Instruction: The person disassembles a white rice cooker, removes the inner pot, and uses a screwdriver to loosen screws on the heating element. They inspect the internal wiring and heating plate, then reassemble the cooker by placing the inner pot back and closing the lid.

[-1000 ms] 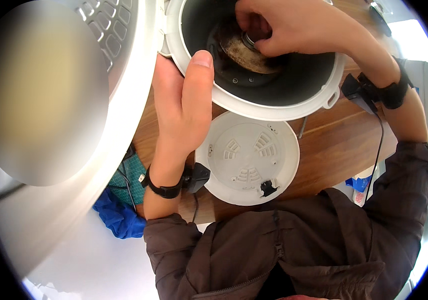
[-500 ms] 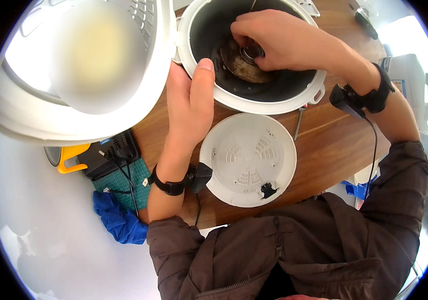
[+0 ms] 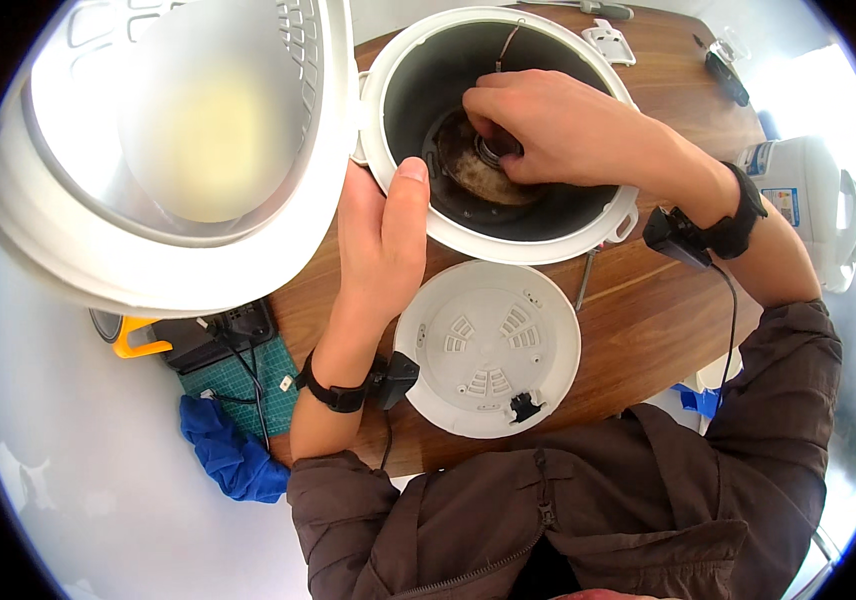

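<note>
A white rice cooker body [image 3: 508, 246] stands on the table, its dark inside facing up. Its lid [image 3: 158, 275] is swung open to the left. My left hand [image 3: 385, 235] grips the left side of the body, thumb at the rim and the other fingers partly hidden. Inside, my right hand [image 3: 558, 128] pinches the round metal centre piece [image 3: 491, 152] of the stained heating plate [image 3: 463, 178]; the hand covers part of it. A thin wire [image 3: 510, 42] runs up the far inner wall. The white round vented base cover [image 3: 488, 340] lies in front of the body.
A screwdriver [image 3: 586, 278] lies right of the cover. At left are a green cutting mat [image 3: 273, 365], a black-and-yellow device [image 3: 213, 335] and a blue cloth [image 3: 233, 450]. A white jug [image 3: 813, 210] stands at right; a small white bracket [image 3: 610, 42] lies behind the cooker.
The whole scene has shifted slightly downward in view, showing more of the far table. My left hand stays at the rim, and my right hand remains on the centre piece.
</note>
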Demonstrator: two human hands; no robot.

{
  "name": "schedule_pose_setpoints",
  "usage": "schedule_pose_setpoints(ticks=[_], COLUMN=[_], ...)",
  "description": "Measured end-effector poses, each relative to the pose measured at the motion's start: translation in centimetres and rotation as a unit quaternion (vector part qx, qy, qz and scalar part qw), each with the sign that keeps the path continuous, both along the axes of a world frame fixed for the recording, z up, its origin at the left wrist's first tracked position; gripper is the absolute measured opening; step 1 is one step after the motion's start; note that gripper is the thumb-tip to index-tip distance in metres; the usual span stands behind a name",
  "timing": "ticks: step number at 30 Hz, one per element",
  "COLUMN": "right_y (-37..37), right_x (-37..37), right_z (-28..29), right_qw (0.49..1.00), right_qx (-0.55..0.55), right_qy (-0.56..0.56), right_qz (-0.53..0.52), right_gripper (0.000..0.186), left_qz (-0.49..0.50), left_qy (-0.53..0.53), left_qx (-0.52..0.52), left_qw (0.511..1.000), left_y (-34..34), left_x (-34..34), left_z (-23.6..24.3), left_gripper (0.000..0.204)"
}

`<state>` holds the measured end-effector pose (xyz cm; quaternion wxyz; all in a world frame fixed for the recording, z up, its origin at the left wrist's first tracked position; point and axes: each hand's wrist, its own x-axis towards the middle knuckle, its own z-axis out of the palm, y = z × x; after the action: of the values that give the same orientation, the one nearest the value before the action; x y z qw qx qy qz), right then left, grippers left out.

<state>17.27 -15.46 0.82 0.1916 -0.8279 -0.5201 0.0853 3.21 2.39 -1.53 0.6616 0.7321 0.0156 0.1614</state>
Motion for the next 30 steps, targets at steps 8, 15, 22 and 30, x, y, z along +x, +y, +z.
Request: schedule_pose_setpoints(ticks=[8, 15, 22, 30], right_y=[-1.6, -4.3, -2.9, -3.0], right_x=[-0.6, 0.1, 3.9, 3.5], right_z=[1.2, 3.3, 3.7, 3.7], right_qw=[0.998, 0.965, 0.971, 0.964], right_qx=[0.039, 0.091, 0.176, 0.194], right_qy=[-0.046, -0.217, -0.122, -0.143], right_qz=[-0.019, -0.117, -0.106, -0.115], right_gripper=[0.019, 0.014, 0.015, 0.012], left_qz=[0.014, 0.005, -0.027, -0.008], left_qy=[-0.047, -0.036, 0.003, -0.02], left_qx=[0.019, 0.032, 0.015, 0.021], left_qw=[0.999, 0.999, 1.0, 1.0], left_y=[-0.5, -0.3, 0.2, 0.2], left_x=[0.1, 0.0, -0.4, -0.4], left_z=[0.1, 0.1, -0.1, 0.0], left_gripper=[0.035, 0.038, 0.043, 0.034])
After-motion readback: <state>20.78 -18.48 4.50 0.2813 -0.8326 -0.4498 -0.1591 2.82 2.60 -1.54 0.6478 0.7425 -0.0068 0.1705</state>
